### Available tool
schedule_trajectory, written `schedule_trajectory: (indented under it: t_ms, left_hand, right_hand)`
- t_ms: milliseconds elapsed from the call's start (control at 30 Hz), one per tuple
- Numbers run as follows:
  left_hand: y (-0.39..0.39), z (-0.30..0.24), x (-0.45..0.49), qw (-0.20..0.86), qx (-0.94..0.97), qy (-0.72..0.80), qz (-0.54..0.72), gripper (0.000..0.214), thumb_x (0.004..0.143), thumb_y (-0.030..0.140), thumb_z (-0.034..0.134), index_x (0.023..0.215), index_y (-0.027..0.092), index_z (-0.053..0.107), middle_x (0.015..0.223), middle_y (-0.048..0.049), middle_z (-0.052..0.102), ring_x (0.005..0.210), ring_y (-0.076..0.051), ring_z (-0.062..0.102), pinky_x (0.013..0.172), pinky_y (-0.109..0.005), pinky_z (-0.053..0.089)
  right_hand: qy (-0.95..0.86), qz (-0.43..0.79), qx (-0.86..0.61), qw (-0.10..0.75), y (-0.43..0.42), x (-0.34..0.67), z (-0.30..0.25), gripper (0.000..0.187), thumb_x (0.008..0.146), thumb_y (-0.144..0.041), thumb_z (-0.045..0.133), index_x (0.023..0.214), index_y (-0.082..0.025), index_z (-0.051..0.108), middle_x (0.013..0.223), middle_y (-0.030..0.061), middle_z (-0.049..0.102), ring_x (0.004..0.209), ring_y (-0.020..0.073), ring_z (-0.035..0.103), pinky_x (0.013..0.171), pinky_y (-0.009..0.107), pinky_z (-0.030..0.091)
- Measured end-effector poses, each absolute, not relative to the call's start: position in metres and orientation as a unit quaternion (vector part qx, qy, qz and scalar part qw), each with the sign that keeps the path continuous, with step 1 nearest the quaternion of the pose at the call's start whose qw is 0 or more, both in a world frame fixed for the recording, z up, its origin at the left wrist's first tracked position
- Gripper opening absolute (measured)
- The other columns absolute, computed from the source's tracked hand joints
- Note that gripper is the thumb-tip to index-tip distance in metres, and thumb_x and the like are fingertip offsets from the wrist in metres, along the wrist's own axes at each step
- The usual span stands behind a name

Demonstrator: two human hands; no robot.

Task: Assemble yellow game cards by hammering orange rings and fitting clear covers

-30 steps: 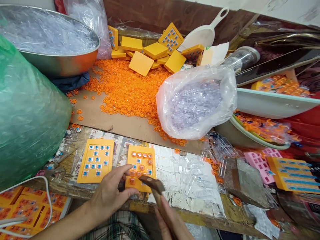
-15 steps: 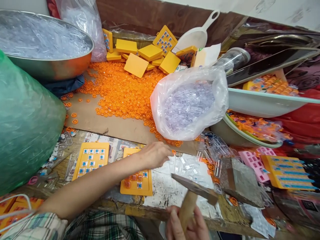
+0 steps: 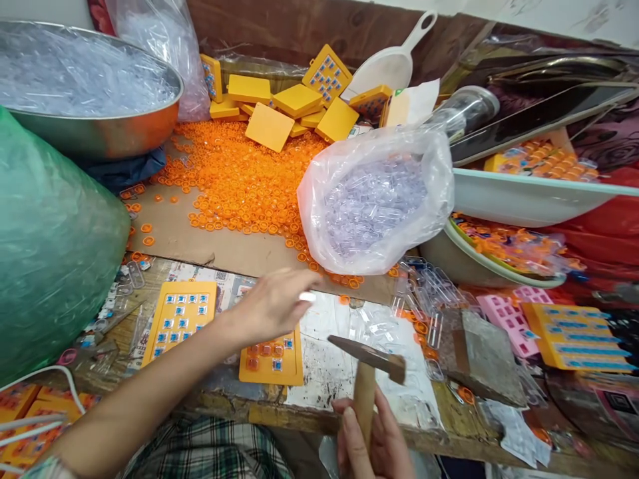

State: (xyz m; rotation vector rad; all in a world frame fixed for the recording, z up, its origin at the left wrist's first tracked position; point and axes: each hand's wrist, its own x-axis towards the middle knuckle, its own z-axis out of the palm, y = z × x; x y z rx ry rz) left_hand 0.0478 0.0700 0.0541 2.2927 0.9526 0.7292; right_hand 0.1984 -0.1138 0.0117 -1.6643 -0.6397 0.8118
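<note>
My right hand grips the wooden handle of a hammer at the near table edge, its metal head over white paper. My left hand reaches in above a yellow tray and partly covers it. Its fingers are drawn together, with a small white spot at the fingertips; what they hold, if anything, I cannot make out. The tray's slots carry small blue-and-clear pieces and several orange caps. Left of it lies another yellow tray with blue pieces in its slots.
Orange rings are heaped on cardboard behind. A plastic bag of clear parts stands right of them. Clear pieces lie on the paper, beside a metal block. A green sack and a metal bowl bound the left.
My left hand has moved left, from beside the clear pieces to above the near yellow tray. The hammer has shifted slightly left and turned a little in my right hand.
</note>
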Motion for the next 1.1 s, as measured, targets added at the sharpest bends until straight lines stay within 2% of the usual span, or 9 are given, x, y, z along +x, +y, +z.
schedule_trajectory:
  t_ms: [100, 167, 233, 500, 700, 800, 900, 1000, 1100]
  left_hand:
    - [0.042, 0.05, 0.002, 0.316, 0.799, 0.43, 0.275, 0.021, 0.087, 0.021, 0.053, 0.107, 0.021, 0.053, 0.095, -0.004, 0.067, 0.085, -0.018, 0.063, 0.078, -0.032, 0.052]
    - [0.025, 0.04, -0.014, 0.349, 0.778, 0.454, 0.257, 0.023, 0.086, 0.02, 0.053, 0.109, 0.021, 0.053, 0.098, -0.0043, 0.068, 0.086, -0.017, 0.064, 0.08, -0.032, 0.053]
    - [0.014, 0.03, -0.018, 0.372, 0.766, 0.461, 0.249, 0.028, 0.086, 0.019, 0.052, 0.114, 0.021, 0.052, 0.101, -0.0053, 0.068, 0.091, -0.018, 0.065, 0.083, -0.034, 0.053]
    - [0.013, 0.019, -0.016, 0.404, 0.742, 0.457, 0.278, 0.036, 0.085, 0.012, 0.049, 0.119, 0.023, 0.051, 0.099, -0.0047, 0.071, 0.093, -0.019, 0.067, 0.085, -0.036, 0.054]
    - [0.012, 0.016, -0.014, 0.451, 0.696, 0.482, 0.283, 0.035, 0.084, 0.012, 0.052, 0.117, 0.022, 0.051, 0.094, -0.0023, 0.074, 0.09, -0.018, 0.069, 0.084, -0.034, 0.054]
    - [0.011, 0.015, -0.013, 0.448, 0.691, 0.486, 0.292, 0.036, 0.083, 0.011, 0.053, 0.117, 0.023, 0.051, 0.092, -0.0014, 0.075, 0.09, -0.018, 0.069, 0.085, -0.035, 0.054]
    - [0.011, 0.015, -0.013, 0.449, 0.684, 0.493, 0.294, 0.037, 0.082, 0.011, 0.053, 0.117, 0.023, 0.052, 0.089, -0.0005, 0.075, 0.086, -0.018, 0.07, 0.079, -0.032, 0.056]
    - [0.012, 0.015, -0.012, 0.455, 0.678, 0.501, 0.288, 0.038, 0.081, 0.01, 0.053, 0.117, 0.023, 0.053, 0.088, -0.0005, 0.075, 0.086, -0.019, 0.07, 0.081, -0.033, 0.055]
    - [0.012, 0.014, -0.012, 0.471, 0.663, 0.501, 0.295, 0.038, 0.08, 0.01, 0.053, 0.116, 0.022, 0.054, 0.088, -0.001, 0.075, 0.086, -0.019, 0.07, 0.084, -0.035, 0.054]
  right_hand:
    - [-0.401, 0.315, -0.7, 0.5, -0.111, 0.198, 0.01, 0.043, 0.082, -0.036, 0.066, 0.123, -0.025, 0.063, 0.096, 0.005, 0.076, 0.072, 0.0178, 0.072, 0.061, 0.023, 0.06]
    - [-0.508, 0.291, -0.654, 0.48, -0.106, 0.194, 0.011, 0.039, 0.085, -0.029, 0.063, 0.124, -0.029, 0.062, 0.11, 0.0043, 0.072, 0.088, 0.0199, 0.072, 0.08, 0.029, 0.059]
    - [-0.592, 0.265, -0.603, 0.464, -0.099, 0.188, 0.015, 0.044, 0.087, -0.019, 0.059, 0.128, -0.032, 0.057, 0.118, 0.0034, 0.069, 0.093, 0.0194, 0.071, 0.086, 0.03, 0.056]
    - [-0.717, 0.242, -0.555, 0.345, -0.084, 0.184, 0.031, 0.055, 0.091, -0.009, 0.046, 0.141, -0.029, 0.041, 0.118, 0.006, 0.067, 0.1, 0.0147, 0.067, 0.082, 0.022, 0.054]
    - [-0.7, 0.141, -0.563, 0.417, -0.086, 0.181, 0.039, 0.064, 0.085, -0.004, 0.052, 0.14, -0.035, 0.042, 0.113, 0.0025, 0.069, 0.094, 0.0164, 0.069, 0.081, 0.027, 0.056]
    - [-0.705, 0.197, -0.566, 0.378, -0.085, 0.181, 0.036, 0.053, 0.09, -0.01, 0.045, 0.138, -0.032, 0.045, 0.109, 0.0048, 0.07, 0.091, 0.0161, 0.069, 0.075, 0.024, 0.056]
    - [-0.727, 0.238, -0.56, 0.32, -0.085, 0.185, 0.033, 0.055, 0.09, -0.009, 0.044, 0.141, -0.03, 0.041, 0.112, 0.0066, 0.069, 0.092, 0.0155, 0.069, 0.073, 0.022, 0.056]
    - [-0.727, 0.211, -0.551, 0.353, -0.087, 0.186, 0.031, 0.062, 0.088, -0.005, 0.047, 0.142, -0.033, 0.038, 0.116, 0.0057, 0.068, 0.099, 0.0157, 0.067, 0.079, 0.023, 0.055]
    - [-0.711, 0.212, -0.561, 0.366, -0.09, 0.181, 0.03, 0.056, 0.09, -0.007, 0.043, 0.139, -0.034, 0.043, 0.108, 0.0047, 0.07, 0.09, 0.0129, 0.068, 0.074, 0.02, 0.054]
